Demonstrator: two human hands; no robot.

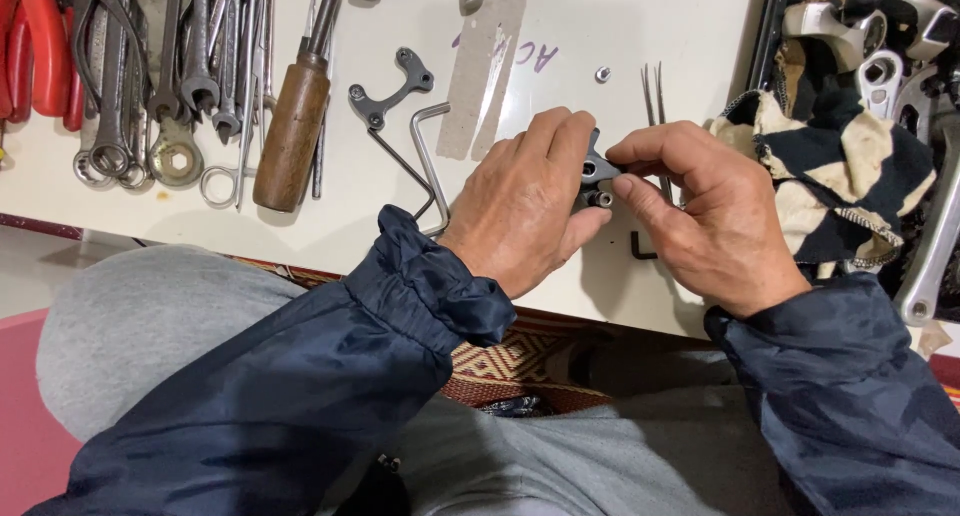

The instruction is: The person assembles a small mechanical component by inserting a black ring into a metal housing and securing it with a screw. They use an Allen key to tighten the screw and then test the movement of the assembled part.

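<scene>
Between the two hands, right over the near edge of the white board [600, 36], sits a small dark metal bracket [598, 168]. The left hand [520, 211] is wrapped around it from the side, fingers curled tight, while the right hand [705, 216] pinches in at its end with thumb and forefinger closed narrow, looks like on a tiny bolt or fitting, though it's too small to say for sure. Seems like a fiddly seat-the-small-part step, so whatever comes after wants a steady grip from the left and fine fingertip control from the right.

Just under the right hand's fingers lies a black hex key [643, 246], and past its knuckles a pair of thin tweezers [653, 91]. Beyond the left hand there's a bent steel rod [430, 161], a matching flat dark bracket piece [392, 91], a wooden-handled tool [292, 131] and a row of spanners [165, 76]. A striped rag [840, 166] crowds the right wrist, with silver crank parts [890, 46] piled behind it.
</scene>
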